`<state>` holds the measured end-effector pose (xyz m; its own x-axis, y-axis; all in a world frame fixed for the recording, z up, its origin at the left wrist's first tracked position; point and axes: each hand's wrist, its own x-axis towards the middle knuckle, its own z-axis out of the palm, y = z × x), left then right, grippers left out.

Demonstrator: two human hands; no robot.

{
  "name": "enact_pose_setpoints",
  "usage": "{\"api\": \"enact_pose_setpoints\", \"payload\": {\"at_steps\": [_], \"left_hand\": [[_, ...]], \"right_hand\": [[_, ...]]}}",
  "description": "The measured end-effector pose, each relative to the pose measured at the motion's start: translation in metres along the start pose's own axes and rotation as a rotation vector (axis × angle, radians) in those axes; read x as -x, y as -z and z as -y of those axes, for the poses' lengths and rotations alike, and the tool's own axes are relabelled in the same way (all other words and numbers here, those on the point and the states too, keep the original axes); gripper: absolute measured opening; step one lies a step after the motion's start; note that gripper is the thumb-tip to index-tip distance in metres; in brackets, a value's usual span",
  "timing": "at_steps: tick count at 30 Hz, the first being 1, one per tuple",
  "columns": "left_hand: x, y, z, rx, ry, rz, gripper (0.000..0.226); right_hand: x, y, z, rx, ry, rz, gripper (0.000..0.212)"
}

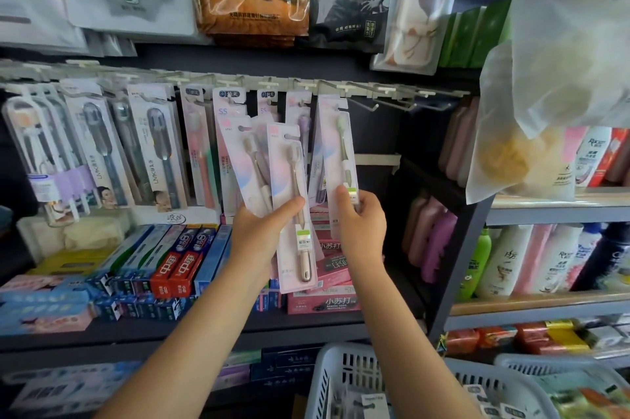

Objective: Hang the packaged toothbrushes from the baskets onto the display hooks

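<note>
My left hand point(260, 229) grips two pink-carded toothbrush packs point(289, 186) fanned upward, one with a gold-handled brush. My right hand point(361, 214) pinches the bottom of a green-brush pack point(335, 145) whose top sits at a display hook point(332, 86) on the rail. More toothbrush packs point(143, 145) hang from hooks to the left. Bare hooks point(392, 101) stick out to the right of the green pack. A white basket point(344, 381) with more packs stands at the bottom right.
Toothpaste boxes point(177, 265) fill the shelf below the hooks. Pink and white bottles point(511, 258) stand on the right shelves. A plastic bag point(552, 94) hangs at the upper right. A second basket point(562, 381) sits at the far bottom right.
</note>
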<state>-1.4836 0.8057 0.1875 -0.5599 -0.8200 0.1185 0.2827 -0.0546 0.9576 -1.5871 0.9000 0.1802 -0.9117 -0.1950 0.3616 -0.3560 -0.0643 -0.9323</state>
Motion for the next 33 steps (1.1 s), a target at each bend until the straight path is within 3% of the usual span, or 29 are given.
{"api": "enact_pose_setpoints", "payload": {"at_steps": [7,11,13,16,18,19,23,27,33], "left_hand": [[0.005,-0.005,-0.001,0.000,-0.005,0.007,0.039],[0.005,-0.003,0.000,-0.012,0.000,0.012,0.033],[0.005,0.000,-0.001,-0.008,-0.004,0.004,0.031],[0.005,0.001,0.000,-0.005,-0.008,-0.010,0.033],[0.006,0.000,0.001,0.003,-0.001,-0.021,0.038],[0.006,-0.001,0.002,0.002,0.002,-0.020,0.040],[0.009,-0.002,0.004,0.017,0.010,0.012,0.036],[0.013,-0.001,0.000,0.041,-0.008,0.039,0.034],[0.018,0.002,-0.001,0.029,-0.057,0.027,0.034]], "right_hand": [[-0.028,-0.024,-0.003,0.005,-0.129,0.031,0.037],[-0.031,-0.025,-0.008,0.260,-0.248,0.036,0.065],[-0.014,-0.015,-0.006,0.184,-0.196,0.025,0.051],[0.022,0.002,-0.004,0.001,-0.041,0.333,0.025],[0.038,0.009,-0.008,0.013,0.010,0.524,0.034],[0.042,0.010,-0.011,0.044,0.021,0.539,0.038],[0.041,0.017,-0.012,0.001,0.051,0.436,0.013],[0.040,0.022,-0.006,-0.084,0.042,0.416,0.014],[0.031,0.028,0.008,-0.162,-0.017,0.195,0.015]]}}
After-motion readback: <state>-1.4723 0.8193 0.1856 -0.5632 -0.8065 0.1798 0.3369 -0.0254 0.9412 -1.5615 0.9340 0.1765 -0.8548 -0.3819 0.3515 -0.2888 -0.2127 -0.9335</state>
